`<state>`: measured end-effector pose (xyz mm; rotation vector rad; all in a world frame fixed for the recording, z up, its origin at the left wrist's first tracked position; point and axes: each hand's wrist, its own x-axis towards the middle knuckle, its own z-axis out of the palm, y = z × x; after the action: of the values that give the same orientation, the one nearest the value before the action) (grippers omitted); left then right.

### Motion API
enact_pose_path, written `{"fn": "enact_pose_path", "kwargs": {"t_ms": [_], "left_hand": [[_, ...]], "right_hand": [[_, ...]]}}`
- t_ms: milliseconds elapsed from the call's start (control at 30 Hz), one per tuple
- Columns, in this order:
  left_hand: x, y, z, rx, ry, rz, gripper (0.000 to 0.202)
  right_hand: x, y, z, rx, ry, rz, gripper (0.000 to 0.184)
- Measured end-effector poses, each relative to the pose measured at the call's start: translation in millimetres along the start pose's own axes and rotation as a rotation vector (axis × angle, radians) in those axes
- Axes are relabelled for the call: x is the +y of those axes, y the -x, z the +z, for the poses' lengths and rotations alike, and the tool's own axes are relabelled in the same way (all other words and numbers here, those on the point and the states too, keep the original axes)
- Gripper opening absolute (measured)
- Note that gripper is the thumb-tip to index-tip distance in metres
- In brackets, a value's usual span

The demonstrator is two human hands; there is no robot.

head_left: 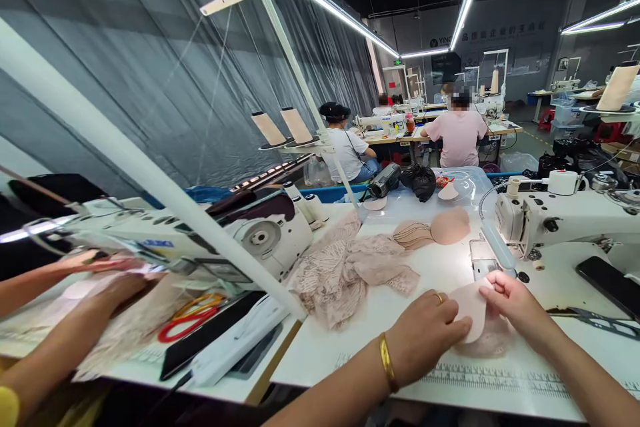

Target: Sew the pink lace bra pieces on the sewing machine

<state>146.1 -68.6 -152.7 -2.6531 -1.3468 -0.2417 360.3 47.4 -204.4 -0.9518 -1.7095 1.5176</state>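
My left hand (427, 323), with a gold ring and bracelet, grips the left edge of a pale pink rounded fabric pad (470, 310). The fingers of my right hand (513, 300) pinch the same pad at its upper right edge. Below it, a sheer pinkish piece of fabric (490, 341) lies on the table, partly hidden. Both hands are just in front of the needle area of a white sewing machine (555, 220). Further back on the table are a beige oval pad (450, 225) and a striped, layered stack of pads (413, 235).
Crumpled beige lace (350, 267) lies left of my hands. Scissors (605, 321) and a black phone (605, 283) rest at the right. A ruler strip (490, 377) runs along the front edge. At the left, a co-worker's hands (120, 290) handle fabric at another machine; a white pole (165, 180) slants between.
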Motion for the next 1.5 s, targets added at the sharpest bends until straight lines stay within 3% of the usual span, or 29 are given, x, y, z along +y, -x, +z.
{"fn": "enact_pose_path", "kwargs": {"t_ms": [67, 133, 200, 267, 333, 367, 433, 500, 533, 633, 700, 800, 867, 967, 1033, 1067, 1167, 1233, 1267, 1333, 1433, 1500], "left_hand": [[1, -9, -4.9, 0.013, 0.134, -0.012, 0.046], [-2, -21, -10.6, 0.128, 0.327, -0.056, 0.078], [-9, -32, -13.4, 0.207, 0.525, -0.099, 0.093], [-18, -41, -12.0, 0.085, 0.731, -0.129, 0.08], [-28, -44, -8.0, -0.175, 0.861, -0.148, 0.048], [-32, -45, -6.1, -0.26, 0.847, -0.176, 0.033], [-39, -41, -3.9, -0.271, 0.722, -0.269, 0.02], [-44, -35, -4.9, -0.094, 0.525, -0.386, 0.01], [-45, -31, -6.5, 0.01, 0.41, -0.413, 0.014], [-46, -19, -12.9, 0.226, 0.058, -0.361, 0.024], [-43, -14, -15.6, 0.182, 0.011, -0.252, 0.027], [-31, -20, -11.0, 0.045, 0.156, -0.092, 0.03], [-23, -33, -0.6, 0.071, 0.183, -0.087, 0.023], [-29, -60, 20.8, 0.066, 0.225, -0.249, 0.021], [-47, -72, 31.3, 0.017, 0.296, -0.373, 0.002], [-59, -75, 33.4, 0.018, 0.315, -0.435, 0.007], [-91, -70, 25.3, 0.132, 0.275, -0.62, 0.013], [-98, -62, 13.3, 0.241, 0.216, -0.703, 0.022], [-95, -58, 8.4, 0.294, 0.196, -0.672, 0.026], [-80, -57, 5.1, 0.324, 0.191, -0.407, 0.027], [-49, -67, 19.8, 0.13, 0.129, 0.097, 0.018], [-35, -78, 36.3, -0.022, 0.032, 0.176, 0.013]], "right_hand": [[-2, 4, 2, -0.019, 0.045, -0.026, 0.042], [-7, 11, 5, -0.035, 0.094, -0.063, 0.036], [-16, 21, 7, -0.068, 0.139, -0.111, 0.029], [-26, 32, 8, -0.088, 0.216, -0.212, 0.022], [-33, 40, 5, -0.004, 0.317, -0.348, 0.02], [-35, 43, 4, 0.071, 0.367, -0.403, 0.019], [-37, 45, 1, 0.222, 0.435, -0.476, 0.017], [-34, 43, 1, 0.279, 0.479, -0.552, 0.013], [-31, 41, 1, 0.276, 0.493, -0.599, 0.014], [-20, 31, 0, 0.169, 0.58, -0.676, 0.022], [-12, 21, -7, 0.041, 0.678, -0.653, 0.026], [-4, 8, -22, -0.111, 0.745, -0.623, 0.029], [-1, 2, -32, -0.169, 0.741, -0.614, 0.029], [2, 0, -40, -0.238, 0.747, -0.608, 0.031], [6, 0, -43, -0.27, 0.749, -0.623, 0.033], [9, 0, -45, -0.283, 0.749, -0.636, 0.034], [16, 0, -49, -0.292, 0.765, -0.685, 0.038], [19, -2, -52, -0.287, 0.78, -0.699, 0.039], [19, -3, -53, -0.292, 0.785, -0.693, 0.039], [18, -5, -55, -0.301, 0.786, -0.677, 0.039], [14, -6, -58, -0.291, 0.842, -0.697, 0.042], [12, -6, -60, -0.252, 0.905, -0.734, 0.044]]}}
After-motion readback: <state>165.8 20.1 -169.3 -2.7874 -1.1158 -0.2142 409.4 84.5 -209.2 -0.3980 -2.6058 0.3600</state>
